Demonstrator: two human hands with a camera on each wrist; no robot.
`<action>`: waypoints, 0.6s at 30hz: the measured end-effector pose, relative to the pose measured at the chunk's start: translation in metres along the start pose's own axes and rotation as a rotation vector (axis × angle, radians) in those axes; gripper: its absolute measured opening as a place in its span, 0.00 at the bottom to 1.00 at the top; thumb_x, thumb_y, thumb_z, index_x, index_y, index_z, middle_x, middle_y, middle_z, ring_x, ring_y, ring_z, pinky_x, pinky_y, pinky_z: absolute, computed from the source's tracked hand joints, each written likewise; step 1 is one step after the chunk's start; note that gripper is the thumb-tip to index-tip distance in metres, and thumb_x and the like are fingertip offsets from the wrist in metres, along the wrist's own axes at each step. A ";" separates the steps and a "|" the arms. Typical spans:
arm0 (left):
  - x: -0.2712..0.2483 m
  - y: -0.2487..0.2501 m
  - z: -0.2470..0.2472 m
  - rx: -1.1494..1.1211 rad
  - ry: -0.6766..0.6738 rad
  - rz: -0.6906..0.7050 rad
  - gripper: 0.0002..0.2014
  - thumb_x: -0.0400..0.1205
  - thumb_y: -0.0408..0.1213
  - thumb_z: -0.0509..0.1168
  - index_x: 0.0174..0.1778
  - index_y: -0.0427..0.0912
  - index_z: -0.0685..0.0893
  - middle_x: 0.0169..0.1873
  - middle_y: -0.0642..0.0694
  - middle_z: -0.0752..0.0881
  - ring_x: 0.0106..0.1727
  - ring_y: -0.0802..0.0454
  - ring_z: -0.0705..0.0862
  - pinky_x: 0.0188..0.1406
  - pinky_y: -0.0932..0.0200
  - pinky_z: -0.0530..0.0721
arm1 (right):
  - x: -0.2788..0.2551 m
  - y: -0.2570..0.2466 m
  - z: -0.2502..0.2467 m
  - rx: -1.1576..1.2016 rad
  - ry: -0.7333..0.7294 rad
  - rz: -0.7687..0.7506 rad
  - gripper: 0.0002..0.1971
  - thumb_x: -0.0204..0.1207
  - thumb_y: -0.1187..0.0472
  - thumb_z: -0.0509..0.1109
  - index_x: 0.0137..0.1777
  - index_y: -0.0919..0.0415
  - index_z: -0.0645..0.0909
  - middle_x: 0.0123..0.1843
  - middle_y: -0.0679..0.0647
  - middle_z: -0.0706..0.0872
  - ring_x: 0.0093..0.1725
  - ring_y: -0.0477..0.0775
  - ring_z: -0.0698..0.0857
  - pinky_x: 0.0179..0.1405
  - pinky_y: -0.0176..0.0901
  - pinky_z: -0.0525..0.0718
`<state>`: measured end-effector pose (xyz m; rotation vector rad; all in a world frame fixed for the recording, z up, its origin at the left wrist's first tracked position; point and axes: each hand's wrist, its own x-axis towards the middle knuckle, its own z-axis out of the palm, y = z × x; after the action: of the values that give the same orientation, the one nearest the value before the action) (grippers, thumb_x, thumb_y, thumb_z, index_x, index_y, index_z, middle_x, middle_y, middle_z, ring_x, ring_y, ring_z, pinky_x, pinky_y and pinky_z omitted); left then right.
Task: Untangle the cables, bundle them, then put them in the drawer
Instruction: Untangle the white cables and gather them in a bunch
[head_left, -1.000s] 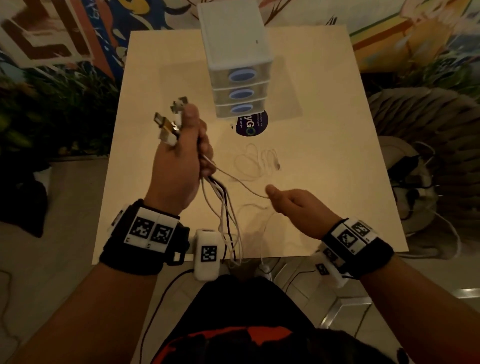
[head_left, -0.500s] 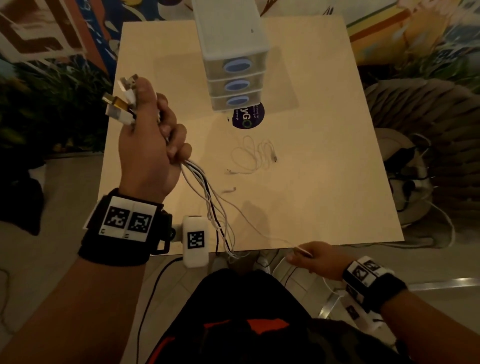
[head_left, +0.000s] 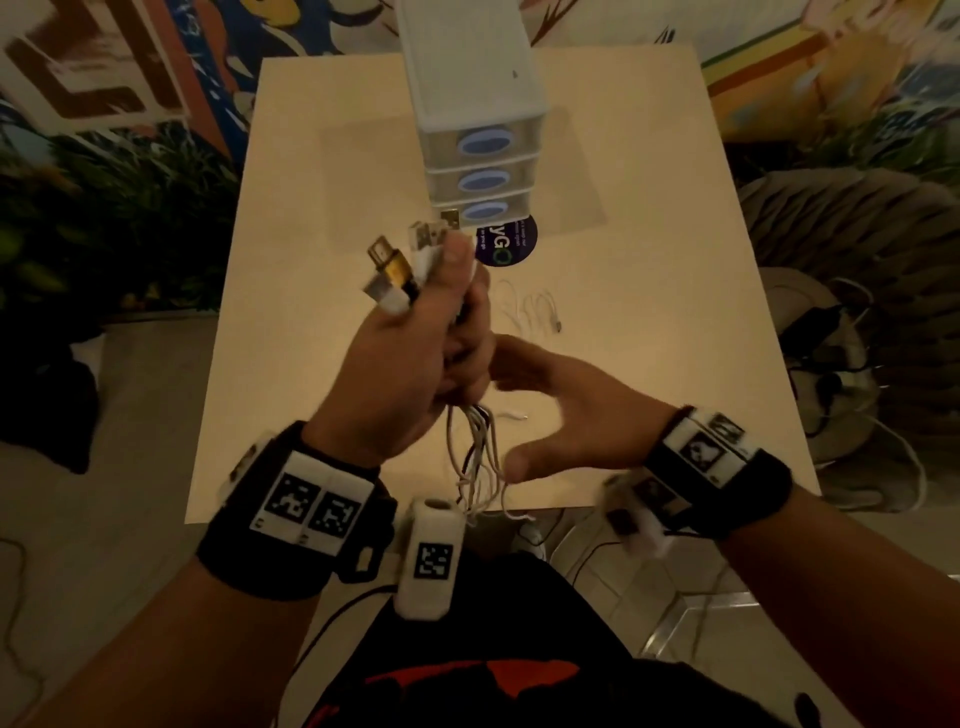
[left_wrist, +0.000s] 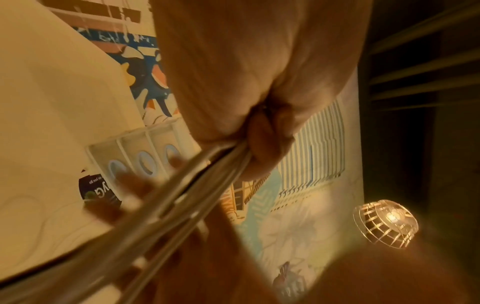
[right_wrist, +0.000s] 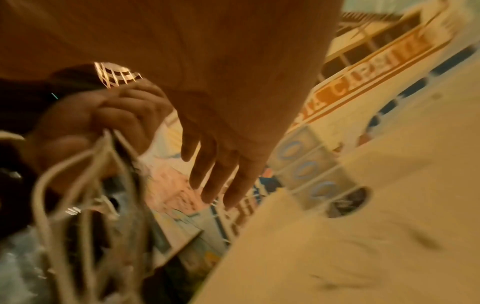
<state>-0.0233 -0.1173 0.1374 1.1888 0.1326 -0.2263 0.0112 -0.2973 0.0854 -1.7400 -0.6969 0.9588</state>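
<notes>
loose cable (head_left: 535, 312) on table (head_left: 322, 291) | drawer unit (head_left: 480, 130) behind | sticker (head_left: 511, 244)

Three drawers (head_left: 483, 179), two hands (head_left: 410, 358).

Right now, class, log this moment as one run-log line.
left hand: grips bunch of white and black cables | right hand: open, beside them | white plastic three-drawer unit: shut

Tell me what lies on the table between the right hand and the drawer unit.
In the head view, a loose thin white cable and a round dark sticker lie between the right hand and the drawer unit.
</notes>
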 end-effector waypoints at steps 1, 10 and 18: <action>0.000 -0.001 0.003 0.010 0.003 0.016 0.18 0.89 0.53 0.55 0.39 0.44 0.72 0.25 0.45 0.58 0.20 0.52 0.56 0.21 0.57 0.58 | 0.013 -0.010 0.006 0.017 -0.038 0.021 0.33 0.67 0.45 0.84 0.72 0.37 0.76 0.70 0.39 0.85 0.72 0.39 0.81 0.76 0.43 0.77; 0.003 0.024 -0.034 0.037 0.220 0.038 0.20 0.92 0.55 0.52 0.37 0.49 0.71 0.24 0.51 0.60 0.20 0.57 0.57 0.18 0.65 0.61 | 0.035 0.062 0.057 0.089 -0.054 0.300 0.25 0.78 0.32 0.68 0.29 0.50 0.79 0.28 0.51 0.81 0.31 0.55 0.81 0.39 0.48 0.81; 0.008 0.046 -0.061 0.022 0.330 0.068 0.22 0.92 0.59 0.47 0.37 0.53 0.73 0.24 0.52 0.61 0.21 0.57 0.54 0.17 0.63 0.57 | -0.034 0.155 0.080 -0.036 -0.117 0.515 0.26 0.82 0.35 0.66 0.28 0.50 0.73 0.26 0.51 0.76 0.27 0.51 0.76 0.36 0.45 0.75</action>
<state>-0.0039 -0.0457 0.1544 1.2440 0.3781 0.0297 -0.0715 -0.3396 -0.0663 -1.9498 -0.3384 1.4116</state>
